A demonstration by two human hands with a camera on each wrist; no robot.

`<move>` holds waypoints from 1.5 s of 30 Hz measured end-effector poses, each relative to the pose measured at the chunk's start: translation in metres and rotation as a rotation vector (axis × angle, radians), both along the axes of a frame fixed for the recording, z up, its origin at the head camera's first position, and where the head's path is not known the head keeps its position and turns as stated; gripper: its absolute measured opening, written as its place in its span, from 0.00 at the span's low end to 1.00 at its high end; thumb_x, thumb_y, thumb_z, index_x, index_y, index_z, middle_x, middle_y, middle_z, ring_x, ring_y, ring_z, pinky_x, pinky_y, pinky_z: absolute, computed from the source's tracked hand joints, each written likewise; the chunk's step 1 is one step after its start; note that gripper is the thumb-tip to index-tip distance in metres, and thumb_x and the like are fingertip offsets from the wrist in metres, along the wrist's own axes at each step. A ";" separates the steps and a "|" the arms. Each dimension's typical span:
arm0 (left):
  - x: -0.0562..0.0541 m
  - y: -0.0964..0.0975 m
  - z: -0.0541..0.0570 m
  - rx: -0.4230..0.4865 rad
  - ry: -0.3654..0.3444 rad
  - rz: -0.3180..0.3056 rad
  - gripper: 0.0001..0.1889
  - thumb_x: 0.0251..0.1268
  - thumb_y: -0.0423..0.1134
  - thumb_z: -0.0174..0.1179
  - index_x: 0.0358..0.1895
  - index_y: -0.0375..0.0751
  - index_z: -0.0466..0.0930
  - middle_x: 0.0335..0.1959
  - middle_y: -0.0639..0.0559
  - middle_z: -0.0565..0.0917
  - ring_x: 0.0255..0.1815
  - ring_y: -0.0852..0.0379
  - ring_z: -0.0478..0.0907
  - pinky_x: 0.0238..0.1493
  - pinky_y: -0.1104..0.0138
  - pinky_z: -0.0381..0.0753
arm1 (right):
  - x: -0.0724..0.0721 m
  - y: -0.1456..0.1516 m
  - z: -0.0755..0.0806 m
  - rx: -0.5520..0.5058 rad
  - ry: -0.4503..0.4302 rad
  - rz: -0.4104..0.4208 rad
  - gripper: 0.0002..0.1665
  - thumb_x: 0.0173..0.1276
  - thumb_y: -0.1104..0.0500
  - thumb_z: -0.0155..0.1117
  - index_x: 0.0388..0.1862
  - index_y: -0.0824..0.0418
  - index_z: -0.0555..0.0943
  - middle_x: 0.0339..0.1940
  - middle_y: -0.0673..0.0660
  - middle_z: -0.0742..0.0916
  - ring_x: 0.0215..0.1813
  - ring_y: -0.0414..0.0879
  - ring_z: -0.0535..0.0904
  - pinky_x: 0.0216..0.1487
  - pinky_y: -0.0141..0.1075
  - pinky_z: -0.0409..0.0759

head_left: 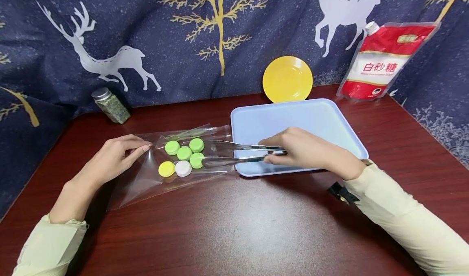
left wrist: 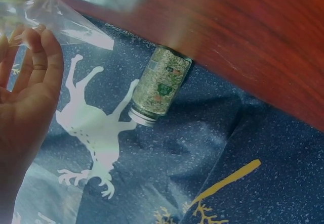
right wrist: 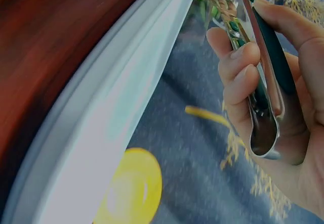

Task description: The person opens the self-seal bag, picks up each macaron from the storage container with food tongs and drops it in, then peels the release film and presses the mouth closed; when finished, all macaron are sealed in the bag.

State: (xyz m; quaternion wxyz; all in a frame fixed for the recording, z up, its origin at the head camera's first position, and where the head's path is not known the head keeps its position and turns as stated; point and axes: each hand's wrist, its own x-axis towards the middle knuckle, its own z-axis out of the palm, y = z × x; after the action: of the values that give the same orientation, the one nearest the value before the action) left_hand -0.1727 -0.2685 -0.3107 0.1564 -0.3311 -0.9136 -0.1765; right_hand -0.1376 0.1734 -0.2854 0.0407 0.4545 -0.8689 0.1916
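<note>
A clear plastic bag (head_left: pixel 137 186) lies flat on the table. Inside it are several green macarons (head_left: pixel 185 153), one yellow macaron (head_left: pixel 166 169) and one white macaron (head_left: pixel 183 168). My left hand (head_left: pixel 116 158) pinches the bag's left part between thumb and fingers. Metal tongs (head_left: pixel 253 159) are gripped in my right hand (head_left: pixel 298 149), above the blue tray (head_left: pixel 351 142). They reach through the bag's right end with their arms apart. The lower tip is close beside a green macaron; whether it touches is hard to tell. The right wrist view shows fingers wrapped round the tongs' handles.
A yellow plate (head_left: pixel 287 79) leans against the patterned cloth (head_left: pixel 190 64) behind the tray. At the back left lies a jar of dried herbs (head_left: pixel 111 106), tilted. A red and white sugar pouch (head_left: pixel 382 66) stands at the back right.
</note>
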 end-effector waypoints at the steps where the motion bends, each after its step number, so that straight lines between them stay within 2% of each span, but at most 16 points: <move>1: 0.000 0.000 0.000 0.002 -0.001 0.001 0.07 0.61 0.32 0.60 0.40 0.39 0.85 0.36 0.53 0.82 0.40 0.57 0.78 0.40 0.71 0.69 | 0.002 0.006 0.000 -0.005 0.012 -0.008 0.19 0.61 0.53 0.65 0.47 0.63 0.82 0.33 0.48 0.85 0.27 0.34 0.75 0.33 0.34 0.77; 3: 0.001 0.000 0.000 0.002 -0.006 0.007 0.07 0.62 0.33 0.60 0.40 0.40 0.86 0.37 0.53 0.82 0.40 0.58 0.78 0.40 0.72 0.69 | 0.006 0.021 -0.001 -0.017 0.035 -0.029 0.19 0.60 0.54 0.66 0.47 0.63 0.82 0.37 0.50 0.86 0.31 0.34 0.77 0.36 0.33 0.77; 9: 0.001 -0.002 0.001 -0.001 -0.001 0.005 0.06 0.61 0.32 0.61 0.39 0.40 0.86 0.36 0.54 0.82 0.39 0.58 0.78 0.39 0.72 0.69 | 0.021 0.067 0.001 -0.025 0.062 -0.140 0.21 0.55 0.57 0.71 0.48 0.62 0.82 0.36 0.47 0.85 0.26 0.31 0.70 0.27 0.26 0.70; 13: 0.003 -0.006 0.001 0.002 0.003 0.014 0.06 0.60 0.32 0.61 0.39 0.40 0.86 0.36 0.54 0.83 0.39 0.58 0.78 0.40 0.73 0.68 | 0.032 0.097 0.002 -0.024 0.117 -0.252 0.22 0.52 0.57 0.73 0.47 0.63 0.83 0.24 0.40 0.80 0.21 0.30 0.64 0.23 0.23 0.63; 17: 0.003 -0.008 0.002 0.008 0.001 0.011 0.07 0.61 0.33 0.61 0.40 0.41 0.86 0.36 0.54 0.83 0.39 0.58 0.77 0.40 0.74 0.67 | 0.042 0.126 0.004 -0.022 0.185 -0.425 0.23 0.49 0.59 0.75 0.46 0.61 0.83 0.14 0.37 0.69 0.17 0.31 0.58 0.20 0.25 0.57; 20: 0.002 -0.007 0.002 0.011 0.001 0.006 0.07 0.61 0.33 0.61 0.40 0.40 0.86 0.36 0.54 0.83 0.38 0.59 0.77 0.39 0.75 0.67 | 0.048 0.144 0.005 0.013 0.185 -0.581 0.22 0.51 0.57 0.74 0.46 0.59 0.81 0.14 0.40 0.69 0.17 0.34 0.60 0.21 0.29 0.58; 24: 0.001 -0.006 0.001 0.009 -0.004 0.008 0.07 0.60 0.32 0.61 0.40 0.39 0.86 0.36 0.54 0.83 0.38 0.59 0.77 0.38 0.74 0.68 | 0.054 0.167 0.002 0.076 0.140 -0.751 0.22 0.60 0.54 0.67 0.47 0.66 0.77 0.15 0.48 0.72 0.19 0.42 0.66 0.22 0.39 0.62; 28: 0.001 -0.006 0.000 0.002 -0.008 0.014 0.06 0.60 0.32 0.61 0.39 0.38 0.85 0.36 0.53 0.82 0.39 0.59 0.77 0.38 0.72 0.68 | 0.055 0.188 -0.004 0.096 0.110 -0.909 0.26 0.63 0.52 0.61 0.48 0.73 0.71 0.19 0.64 0.78 0.21 0.58 0.72 0.23 0.52 0.67; 31: 0.000 -0.006 0.000 0.003 0.000 0.015 0.06 0.60 0.32 0.61 0.39 0.38 0.85 0.35 0.53 0.82 0.38 0.58 0.77 0.37 0.71 0.69 | 0.055 0.200 -0.007 0.081 0.077 -1.001 0.28 0.63 0.51 0.59 0.48 0.74 0.69 0.27 0.74 0.78 0.27 0.70 0.73 0.26 0.59 0.65; 34: 0.000 -0.006 0.001 0.002 0.006 0.016 0.06 0.60 0.32 0.61 0.39 0.37 0.85 0.35 0.52 0.82 0.38 0.58 0.77 0.37 0.71 0.69 | 0.055 0.210 -0.012 0.072 0.045 -1.039 0.29 0.64 0.49 0.58 0.48 0.74 0.69 0.31 0.77 0.77 0.32 0.76 0.71 0.27 0.61 0.63; 42: 0.001 -0.005 0.002 -0.008 -0.009 0.023 0.07 0.60 0.32 0.61 0.39 0.37 0.85 0.36 0.52 0.83 0.38 0.58 0.78 0.37 0.69 0.70 | 0.053 0.222 -0.028 0.076 0.025 -1.042 0.28 0.66 0.48 0.57 0.47 0.74 0.69 0.34 0.79 0.76 0.34 0.79 0.70 0.26 0.63 0.63; 45: 0.001 -0.005 0.002 -0.011 -0.002 0.014 0.07 0.60 0.31 0.61 0.39 0.37 0.85 0.35 0.51 0.83 0.38 0.56 0.78 0.37 0.67 0.71 | 0.053 0.225 -0.030 0.077 0.018 -1.037 0.29 0.66 0.48 0.57 0.46 0.75 0.69 0.33 0.79 0.76 0.34 0.79 0.70 0.24 0.62 0.63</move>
State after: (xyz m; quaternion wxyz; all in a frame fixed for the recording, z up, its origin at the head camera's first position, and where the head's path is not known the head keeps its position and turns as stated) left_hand -0.1712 -0.2732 -0.3086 0.1550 -0.3255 -0.9170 -0.1709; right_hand -0.0847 0.3982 -0.3158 0.1208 -0.0330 -0.9860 0.1102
